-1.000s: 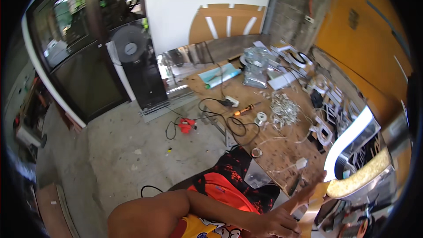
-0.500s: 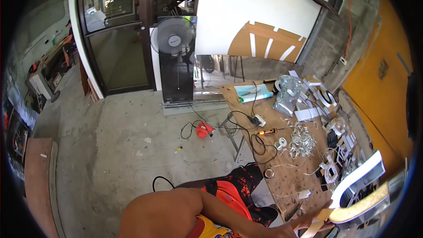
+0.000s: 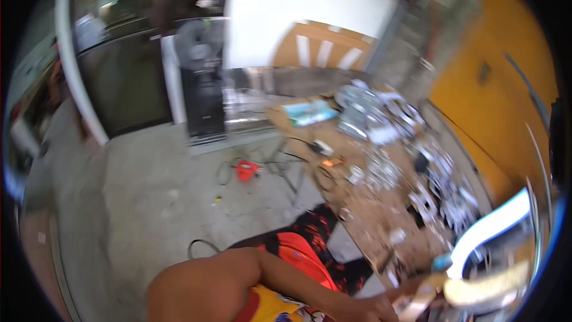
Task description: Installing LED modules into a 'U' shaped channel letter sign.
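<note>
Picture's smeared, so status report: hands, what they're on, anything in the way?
One hand low on cluttered workbench, grip unclear. Curved white strip beside it. Other hand unseen.

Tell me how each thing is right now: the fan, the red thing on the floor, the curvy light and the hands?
standing fan: upright by the dark glass door; too blurred to tell if it spins.
red tool: lying on the concrete floor, cable attached.
curved light strip: glowing white.
workbench: cluttered with small parts.
left hand: at the bench edge; grip too blurred to tell.
right hand: out of view.
</note>
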A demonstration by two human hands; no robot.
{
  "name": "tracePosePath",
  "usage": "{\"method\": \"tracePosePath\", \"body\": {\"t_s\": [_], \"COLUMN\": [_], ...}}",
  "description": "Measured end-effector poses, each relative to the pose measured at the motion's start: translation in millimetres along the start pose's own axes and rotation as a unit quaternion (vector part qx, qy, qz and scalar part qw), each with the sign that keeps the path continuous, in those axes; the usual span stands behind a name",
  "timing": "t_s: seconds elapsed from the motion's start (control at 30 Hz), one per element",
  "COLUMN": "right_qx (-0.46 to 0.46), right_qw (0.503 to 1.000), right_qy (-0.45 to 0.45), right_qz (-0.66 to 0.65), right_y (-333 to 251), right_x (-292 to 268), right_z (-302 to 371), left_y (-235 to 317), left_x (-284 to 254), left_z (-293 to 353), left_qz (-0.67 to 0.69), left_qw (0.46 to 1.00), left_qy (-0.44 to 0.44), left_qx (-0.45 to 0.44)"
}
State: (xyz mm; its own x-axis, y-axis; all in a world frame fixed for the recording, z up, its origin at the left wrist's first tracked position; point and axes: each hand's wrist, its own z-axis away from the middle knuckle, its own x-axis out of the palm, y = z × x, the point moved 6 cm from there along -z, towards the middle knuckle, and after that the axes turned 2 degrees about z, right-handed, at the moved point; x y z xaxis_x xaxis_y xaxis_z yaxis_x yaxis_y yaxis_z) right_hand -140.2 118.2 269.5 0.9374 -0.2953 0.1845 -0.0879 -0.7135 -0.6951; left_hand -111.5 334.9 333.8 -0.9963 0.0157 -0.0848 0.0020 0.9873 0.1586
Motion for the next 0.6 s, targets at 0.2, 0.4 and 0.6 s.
{"method": "tracePosePath", "body": {"t_s": [0.2,0.4,0.6], "right_qx": [-0.011,0.025,0.081], "right_qw": [0.977,0.973,0.996], "right_qy": [0.162,0.185,0.018], "right_qz": [0.135,0.138,-0.022], "right_y": [-0.1,12.1,39.3], "right_x": [-177.6,-203.7,-61.5], "right_z": [1.2,37.6,59.6], "left_y": [-8.7,-14.8,-17.9], "left_x": [18.1,31.2,29.4], "left_z": [19.0,22.1,21.3], "left_qz": [0.079,0.112,0.055], "left_qw": [0.996,0.993,0.998], "left_qy": [-0.031,-0.047,0.007], "left_qx": [0.022,-0.003,0.018]}}
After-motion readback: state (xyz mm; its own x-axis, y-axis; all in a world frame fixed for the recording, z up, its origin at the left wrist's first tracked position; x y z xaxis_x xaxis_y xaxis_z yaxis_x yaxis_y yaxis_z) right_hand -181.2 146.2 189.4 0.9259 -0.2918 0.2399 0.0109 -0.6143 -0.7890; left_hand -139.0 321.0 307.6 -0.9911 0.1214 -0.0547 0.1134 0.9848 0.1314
